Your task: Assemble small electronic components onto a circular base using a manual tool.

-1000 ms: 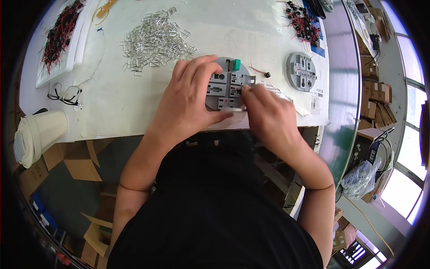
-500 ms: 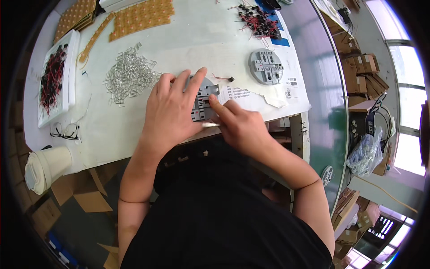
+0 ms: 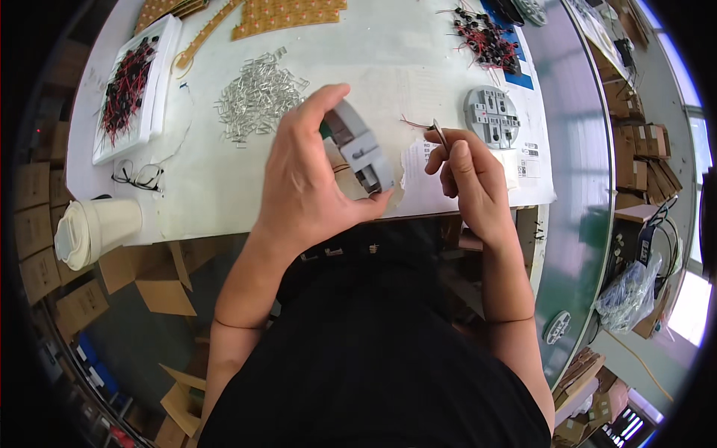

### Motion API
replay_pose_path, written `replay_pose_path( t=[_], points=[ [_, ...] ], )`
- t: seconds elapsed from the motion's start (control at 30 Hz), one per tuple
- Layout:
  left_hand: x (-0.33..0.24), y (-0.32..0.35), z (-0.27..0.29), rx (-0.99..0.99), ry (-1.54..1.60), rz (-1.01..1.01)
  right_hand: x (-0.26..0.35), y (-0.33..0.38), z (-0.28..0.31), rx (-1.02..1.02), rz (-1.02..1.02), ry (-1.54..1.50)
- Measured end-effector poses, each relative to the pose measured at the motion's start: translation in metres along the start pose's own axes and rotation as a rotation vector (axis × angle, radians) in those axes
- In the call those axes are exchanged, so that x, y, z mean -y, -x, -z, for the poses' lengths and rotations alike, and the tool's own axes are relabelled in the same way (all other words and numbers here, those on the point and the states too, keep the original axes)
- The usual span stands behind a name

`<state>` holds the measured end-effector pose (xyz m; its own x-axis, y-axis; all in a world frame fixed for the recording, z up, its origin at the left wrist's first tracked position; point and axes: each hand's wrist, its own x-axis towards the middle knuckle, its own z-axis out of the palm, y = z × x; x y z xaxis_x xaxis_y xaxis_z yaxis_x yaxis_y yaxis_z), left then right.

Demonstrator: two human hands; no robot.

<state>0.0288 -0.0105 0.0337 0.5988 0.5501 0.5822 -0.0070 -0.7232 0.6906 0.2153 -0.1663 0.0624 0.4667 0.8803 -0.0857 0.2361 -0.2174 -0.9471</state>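
My left hand [image 3: 302, 175] grips a round grey plastic base [image 3: 360, 149] by its rim, thumb low and fingers at the top. The base is raised off the table and tilted on edge, so only part of its moulded face shows. In my right hand [image 3: 478, 175] is a slim metal tool [image 3: 441, 137], pinched between thumb and fingers; its kind is not clear. Near its tip, a small black part with red wires [image 3: 418, 124] lies on the table. A second round grey base [image 3: 491, 117] rests flat beyond my right hand, with slots and small parts on its face.
Clear tubular pieces [image 3: 258, 97] form a pile left of centre. Black parts with red wires fill a white tray [image 3: 157, 97] and another heap [image 3: 489, 41] at the far right. Eyeglasses [image 3: 140, 176] and a cream lidded container [image 3: 97, 228] are at the left. A torn paper [image 3: 414, 175] lies near the front edge.
My left hand has lifted the grey base and turned it on edge. My right hand has moved right, away from the base, and the metal tool now shows in it.
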Motion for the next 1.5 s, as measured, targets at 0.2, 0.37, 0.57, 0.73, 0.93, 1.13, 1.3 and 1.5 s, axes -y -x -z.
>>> replay_pose_path(
  t=[0.2,0.37,0.57,0.73,0.93,1.13,1.3,1.5],
  points=[
    [-0.016,-0.025,0.016,0.530,-0.471,0.048,0.002,-0.001,0.010,-0.056,0.072,0.140],
    [-0.002,-0.018,0.002,0.570,-0.405,0.093,-0.009,-0.013,0.007,-0.040,0.388,-0.581],
    [0.012,-0.006,-0.003,0.488,-0.288,0.073,-0.006,-0.035,-0.052,-0.003,0.360,-0.590],
    [0.013,0.001,-0.006,0.388,-0.289,0.021,-0.015,-0.032,-0.064,0.050,0.543,-0.235],
    [0.001,-0.012,-0.009,0.521,-0.377,0.072,-0.031,-0.027,-0.066,0.002,0.523,-0.386],
    [-0.005,0.003,-0.002,0.217,-0.127,0.021,0.048,-0.006,0.000,-0.047,0.571,-0.897],
    [0.013,0.036,-0.003,0.125,-0.018,0.134,0.002,-0.023,0.020,0.059,0.031,0.360],
    [0.009,0.027,0.023,0.315,0.004,0.161,-0.014,-0.066,0.000,-0.073,0.071,0.530]
  ],
)
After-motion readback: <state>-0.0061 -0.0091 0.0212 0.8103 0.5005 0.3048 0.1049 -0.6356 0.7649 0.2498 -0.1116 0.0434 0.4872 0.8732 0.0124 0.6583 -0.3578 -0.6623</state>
